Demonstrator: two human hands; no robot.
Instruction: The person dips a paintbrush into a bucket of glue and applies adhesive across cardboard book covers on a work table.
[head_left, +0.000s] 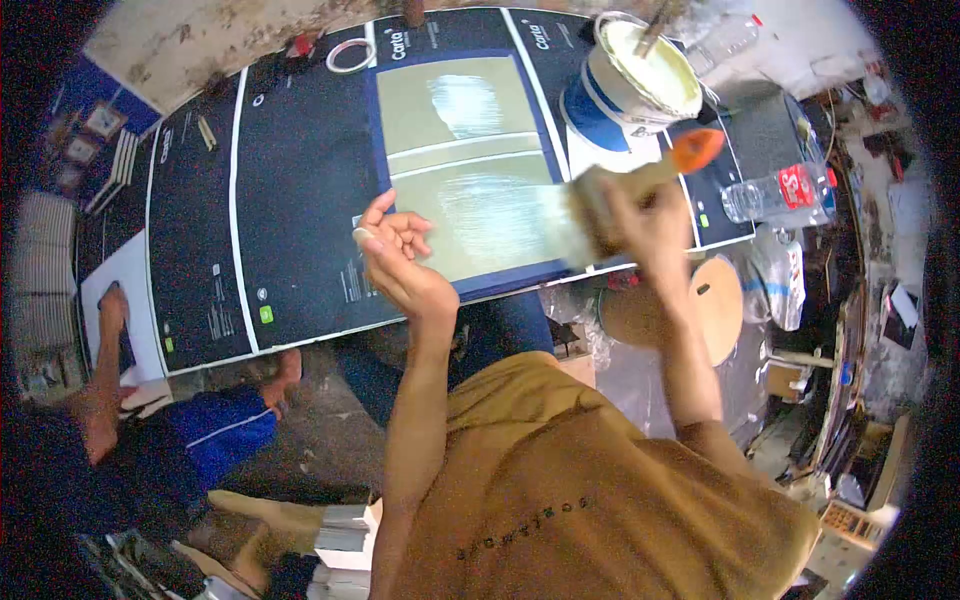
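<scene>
My right hand [652,222] grips a wide brush [592,212] with an orange-tipped handle; both are smeared by motion. The bristles are over the right side of a beige sheet with a dark blue border [381,130]. Whitish wet streaks [485,215] cover parts of its two beige panels. My left hand [402,262] hovers near the sheet's left edge, palm turned up, fingers loosely bent and apart, with nothing visible in it. Beyond the brush stands a white and blue bucket [585,108] of cream-coloured paste, with a stick [655,32] standing in it.
Black printed boards [300,190] cover the table. A tape roll [350,56] lies at the back, and a plastic bottle with a red label [765,195] lies at right. Another person's hand [114,303] rests on a white sheet [140,270] at left. Stacked sheets [48,240] stand beyond.
</scene>
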